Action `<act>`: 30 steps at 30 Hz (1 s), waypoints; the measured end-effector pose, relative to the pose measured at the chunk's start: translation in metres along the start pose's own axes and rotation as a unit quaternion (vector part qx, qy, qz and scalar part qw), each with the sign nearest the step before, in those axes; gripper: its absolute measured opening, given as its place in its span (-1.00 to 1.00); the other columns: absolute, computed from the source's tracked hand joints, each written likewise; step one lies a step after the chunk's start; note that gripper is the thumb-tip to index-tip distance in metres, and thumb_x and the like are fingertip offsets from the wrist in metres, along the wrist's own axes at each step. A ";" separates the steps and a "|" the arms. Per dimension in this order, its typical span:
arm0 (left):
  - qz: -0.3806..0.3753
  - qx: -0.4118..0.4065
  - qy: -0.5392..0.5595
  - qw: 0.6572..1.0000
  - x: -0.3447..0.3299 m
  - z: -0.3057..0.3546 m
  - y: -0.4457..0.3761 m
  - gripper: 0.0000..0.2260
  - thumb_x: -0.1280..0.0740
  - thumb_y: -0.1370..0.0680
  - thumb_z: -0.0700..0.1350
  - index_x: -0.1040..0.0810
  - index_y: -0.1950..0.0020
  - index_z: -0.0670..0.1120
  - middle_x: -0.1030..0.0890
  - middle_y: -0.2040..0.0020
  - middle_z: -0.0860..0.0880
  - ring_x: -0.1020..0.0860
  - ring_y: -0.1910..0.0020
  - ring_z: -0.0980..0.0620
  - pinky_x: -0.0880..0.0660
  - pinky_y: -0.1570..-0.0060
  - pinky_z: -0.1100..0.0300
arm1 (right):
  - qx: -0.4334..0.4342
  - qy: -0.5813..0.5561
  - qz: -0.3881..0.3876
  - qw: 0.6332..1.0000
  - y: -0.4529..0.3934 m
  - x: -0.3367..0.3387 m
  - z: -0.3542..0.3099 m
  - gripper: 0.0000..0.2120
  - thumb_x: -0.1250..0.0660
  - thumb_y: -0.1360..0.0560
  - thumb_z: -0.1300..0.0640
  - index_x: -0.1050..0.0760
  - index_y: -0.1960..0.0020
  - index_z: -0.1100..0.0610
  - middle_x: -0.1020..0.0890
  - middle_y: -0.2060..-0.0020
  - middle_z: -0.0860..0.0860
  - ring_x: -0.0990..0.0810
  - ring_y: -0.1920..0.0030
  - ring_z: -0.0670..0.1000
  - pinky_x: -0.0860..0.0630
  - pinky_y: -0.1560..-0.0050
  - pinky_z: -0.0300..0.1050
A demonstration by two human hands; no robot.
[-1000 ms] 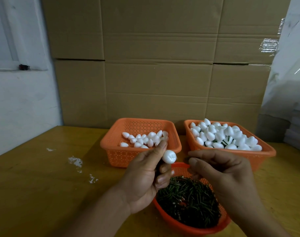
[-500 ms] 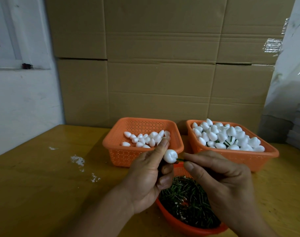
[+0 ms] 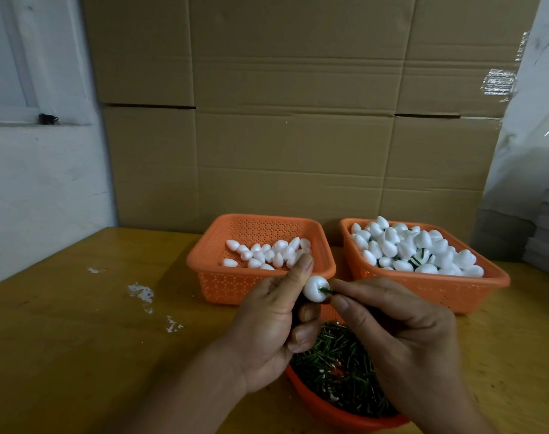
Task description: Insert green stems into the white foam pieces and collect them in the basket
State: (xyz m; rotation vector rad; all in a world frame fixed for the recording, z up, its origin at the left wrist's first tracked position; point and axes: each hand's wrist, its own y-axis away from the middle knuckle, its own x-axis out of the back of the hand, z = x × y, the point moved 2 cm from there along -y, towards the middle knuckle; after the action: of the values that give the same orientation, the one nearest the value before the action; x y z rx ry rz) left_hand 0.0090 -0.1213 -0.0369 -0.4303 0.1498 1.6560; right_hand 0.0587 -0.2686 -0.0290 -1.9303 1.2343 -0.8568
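My left hand [image 3: 273,321] pinches a white foam piece [image 3: 314,289] between thumb and fingers, above the near bowl. My right hand [image 3: 401,336] pinches a short green stem [image 3: 326,291] whose tip sits in the foam piece. Behind the hands stands an orange basket [image 3: 204,264] with several plain white foam pieces [image 3: 266,253]. To its right a second orange basket [image 3: 492,278] is heaped with foam pieces [image 3: 407,249], some showing green stems. A round orange bowl [image 3: 317,402] under my hands holds loose green stems [image 3: 338,368].
Everything rests on a yellow wooden table [image 3: 79,339] with white paint marks [image 3: 141,292] at the left. Stacked cardboard boxes [image 3: 298,120] form a wall behind the baskets. A white wall [image 3: 32,189] is at the left, clear plastic wrap [image 3: 532,136] at the right.
My right hand has moved left to the foam piece and the green stem has gone into it. My left hand has kept its hold on the foam.
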 end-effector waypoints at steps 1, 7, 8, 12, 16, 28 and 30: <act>-0.001 -0.001 -0.001 1.000 0.000 0.000 0.000 -0.64 -0.35 -0.51 0.19 -0.54 0.21 -0.11 -0.35 0.43 -0.02 -0.29 0.56 0.13 -0.18 0.57 0.30 | 0.006 0.018 0.004 1.000 0.000 0.000 -0.001 -0.78 -0.50 -0.40 0.29 -0.70 -0.03 0.10 -0.72 0.13 -0.12 -0.71 0.12 -0.07 -0.60 0.13 -0.26; 0.002 -0.016 -0.020 1.000 0.000 -0.001 0.000 -0.64 -0.37 -0.48 0.21 -0.54 0.27 -0.08 -0.36 0.44 -0.01 -0.29 0.57 0.13 -0.20 0.58 0.31 | 0.044 0.093 0.018 0.995 0.001 -0.001 -0.004 -0.81 -0.48 -0.42 0.19 -0.71 -0.02 0.08 -0.70 0.19 -0.09 -0.67 0.23 -0.08 -0.57 0.26 -0.21; 0.001 -0.019 -0.025 1.000 -0.001 -0.001 0.000 -0.64 -0.36 -0.47 0.21 -0.54 0.29 -0.07 -0.36 0.45 -0.01 -0.29 0.57 0.13 -0.20 0.58 0.31 | 0.047 0.101 0.018 0.994 0.001 -0.001 -0.004 -0.82 -0.48 -0.42 0.19 -0.71 -0.02 0.09 -0.70 0.20 -0.08 -0.67 0.23 -0.08 -0.56 0.26 -0.22; 0.013 -0.041 -0.046 0.998 -0.002 -0.001 0.000 -0.63 -0.38 -0.44 0.23 -0.53 0.29 -0.06 -0.37 0.44 -0.02 -0.29 0.56 0.11 -0.21 0.57 0.30 | 0.053 0.133 0.022 0.989 0.002 -0.001 -0.005 -0.83 -0.48 -0.42 0.16 -0.71 -0.01 0.12 -0.69 0.19 -0.07 -0.66 0.22 -0.10 -0.55 0.29 -0.22; 0.032 -0.072 -0.082 0.993 0.000 0.001 0.000 -0.62 -0.40 -0.41 0.24 -0.54 0.29 -0.08 -0.37 0.45 -0.04 -0.30 0.56 0.10 -0.21 0.56 0.28 | 0.055 0.168 0.028 0.984 0.005 -0.004 -0.003 -0.82 -0.47 -0.44 0.16 -0.72 -0.03 0.12 -0.68 0.18 -0.05 -0.66 0.19 -0.09 -0.57 0.27 -0.17; 0.070 -0.166 -0.162 0.970 0.004 -0.001 -0.003 -0.71 -0.48 -0.40 0.18 -0.66 0.19 -0.04 -0.46 0.47 -0.04 -0.40 0.53 0.09 -0.34 0.50 0.29 | -0.094 0.122 -0.017 0.988 0.007 -0.004 0.003 -0.73 -0.48 -0.47 0.22 -0.71 0.02 -0.15 -0.66 0.33 -0.09 -0.60 0.36 -0.11 -0.44 0.37 -0.34; 0.060 -0.177 -0.175 0.967 0.004 -0.002 -0.003 -0.73 -0.50 -0.45 0.16 -0.67 0.13 -0.04 -0.48 0.46 -0.03 -0.43 0.48 0.10 -0.38 0.44 0.30 | -0.130 0.070 -0.020 0.989 0.005 -0.005 0.002 -0.75 -0.48 -0.46 0.25 -0.72 0.09 -0.11 -0.70 0.35 -0.11 -0.62 0.39 -0.16 -0.46 0.38 -0.37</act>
State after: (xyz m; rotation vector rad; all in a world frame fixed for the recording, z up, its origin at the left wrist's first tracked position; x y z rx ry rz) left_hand 0.0118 -0.1173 -0.0396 -0.3946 -0.3962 1.8570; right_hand 0.0564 -0.2657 -0.0354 -2.1360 1.4548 -0.9028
